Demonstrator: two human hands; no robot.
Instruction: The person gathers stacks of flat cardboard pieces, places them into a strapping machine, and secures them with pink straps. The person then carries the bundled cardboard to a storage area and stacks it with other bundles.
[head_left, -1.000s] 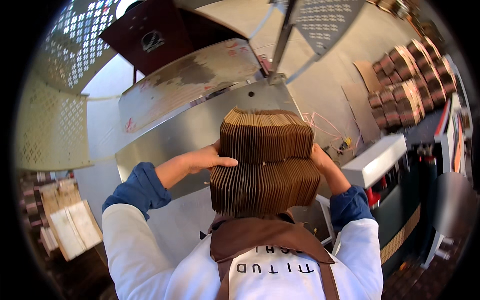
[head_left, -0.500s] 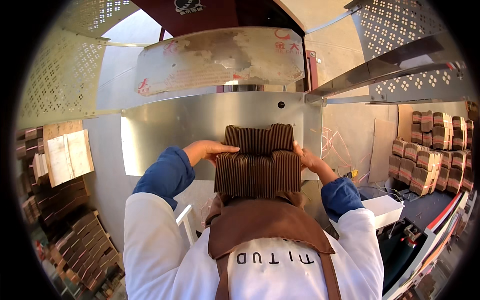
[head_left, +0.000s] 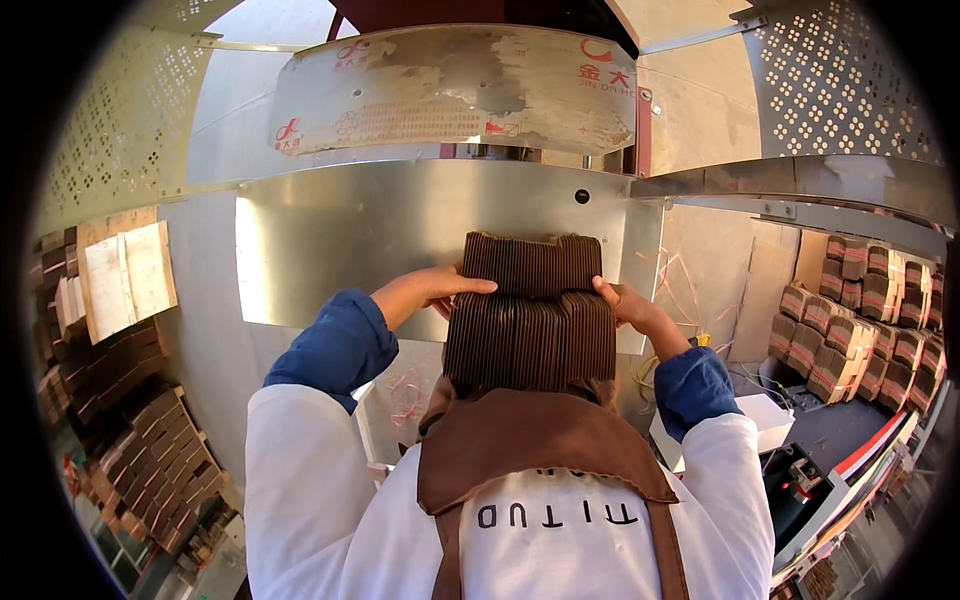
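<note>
A thick stack of thin dark brown cardboard-like pieces [head_left: 530, 340], set side by side on edge, is held in front of my brown apron [head_left: 540, 440]. The stack has a stepped outline, with a narrower far part and a wider near part. My left hand [head_left: 432, 290] is closed on its left side, the thumb lying along the step between the two parts. On the opposite side my right hand [head_left: 632, 308] grips it, thumb against the edge and the other fingers partly hidden. Beyond the stack lies a shiny metal table [head_left: 380, 225].
A machine with a worn metal plate [head_left: 440, 95] stands behind the table. Perforated guards [head_left: 830, 90] flank it on both sides. Bundled brown stacks [head_left: 835, 345] sit at the right, near a white box [head_left: 765, 425]. More stacks [head_left: 160, 470] fill the left, below a pale board [head_left: 130, 280].
The view has shifted, so the machine and table appear higher in the picture. Both hands keep their hold on the stack, which appears slightly farther right.
</note>
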